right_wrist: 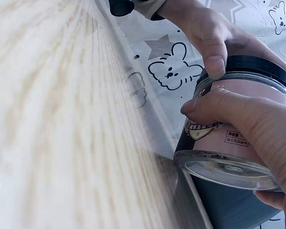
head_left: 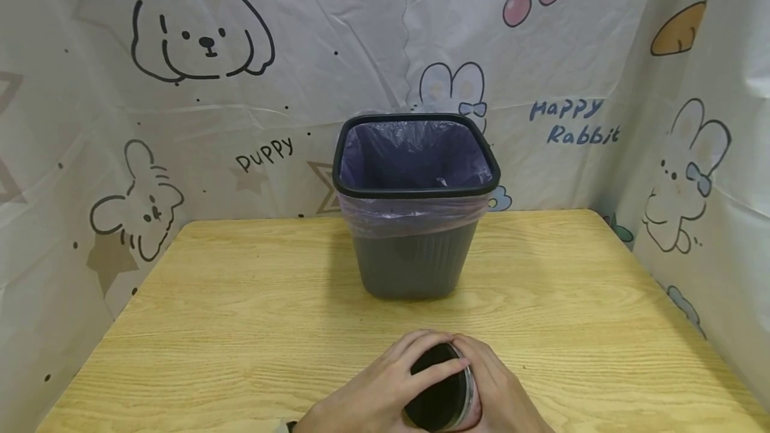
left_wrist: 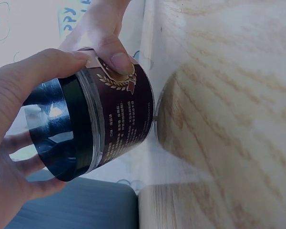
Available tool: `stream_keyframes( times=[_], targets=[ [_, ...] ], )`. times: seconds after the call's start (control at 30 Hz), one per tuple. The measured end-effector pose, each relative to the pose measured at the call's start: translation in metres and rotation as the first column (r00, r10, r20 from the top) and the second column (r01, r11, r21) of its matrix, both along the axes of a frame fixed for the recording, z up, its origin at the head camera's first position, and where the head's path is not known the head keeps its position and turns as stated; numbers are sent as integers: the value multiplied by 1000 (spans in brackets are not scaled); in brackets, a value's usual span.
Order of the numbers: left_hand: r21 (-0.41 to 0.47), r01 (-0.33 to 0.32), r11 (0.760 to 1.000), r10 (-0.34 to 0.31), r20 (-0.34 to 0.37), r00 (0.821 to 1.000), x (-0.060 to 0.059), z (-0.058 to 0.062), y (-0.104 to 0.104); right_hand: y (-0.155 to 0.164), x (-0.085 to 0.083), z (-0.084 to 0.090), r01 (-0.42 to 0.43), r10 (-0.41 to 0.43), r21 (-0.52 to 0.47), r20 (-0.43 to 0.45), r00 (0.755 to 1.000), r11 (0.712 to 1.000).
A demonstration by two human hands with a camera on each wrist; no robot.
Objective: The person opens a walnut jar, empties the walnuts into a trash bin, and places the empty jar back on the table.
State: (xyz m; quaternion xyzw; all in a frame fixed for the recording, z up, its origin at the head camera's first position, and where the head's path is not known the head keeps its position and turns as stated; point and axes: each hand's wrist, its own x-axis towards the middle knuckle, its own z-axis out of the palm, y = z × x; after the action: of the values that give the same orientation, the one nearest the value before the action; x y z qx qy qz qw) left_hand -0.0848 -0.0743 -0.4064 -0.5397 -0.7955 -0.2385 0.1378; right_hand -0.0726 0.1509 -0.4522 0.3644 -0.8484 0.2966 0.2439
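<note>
A clear plastic jar [head_left: 444, 398] with a dark label and a black lid [head_left: 434, 389] is held just above the near edge of the wooden table [head_left: 240, 299]. My left hand [head_left: 373, 396] grips the lid [left_wrist: 57, 129], fingers and thumb curled round its rim. My right hand [head_left: 502, 396] wraps round the jar's body [right_wrist: 224, 143], and its thumb [left_wrist: 119, 59] presses on the label. In the right wrist view the jar's clear base [right_wrist: 226, 167] faces the camera and the left hand [right_wrist: 205, 33] reaches in from above. The jar's contents cannot be made out.
A dark grey waste bin [head_left: 415, 259] with a black rim and a purple liner stands open at the middle back of the table. Cartoon-printed sheets [head_left: 204, 85] wall off the back and both sides. Bare tabletop lies left and right of the hands.
</note>
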Motion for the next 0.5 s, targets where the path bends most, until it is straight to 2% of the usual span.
stream_keyframes(
  times=[0.23,0.5],
  targets=[
    [12,-2,1000,1,55,998,0,-1,0,0,-1,0,-1,1,-6,-4,1000,1000],
    [3,7,1000,-7,54,999,0,-2,1,0,0,-1,3,-3,-5,-19,1000,1000]
  ],
)
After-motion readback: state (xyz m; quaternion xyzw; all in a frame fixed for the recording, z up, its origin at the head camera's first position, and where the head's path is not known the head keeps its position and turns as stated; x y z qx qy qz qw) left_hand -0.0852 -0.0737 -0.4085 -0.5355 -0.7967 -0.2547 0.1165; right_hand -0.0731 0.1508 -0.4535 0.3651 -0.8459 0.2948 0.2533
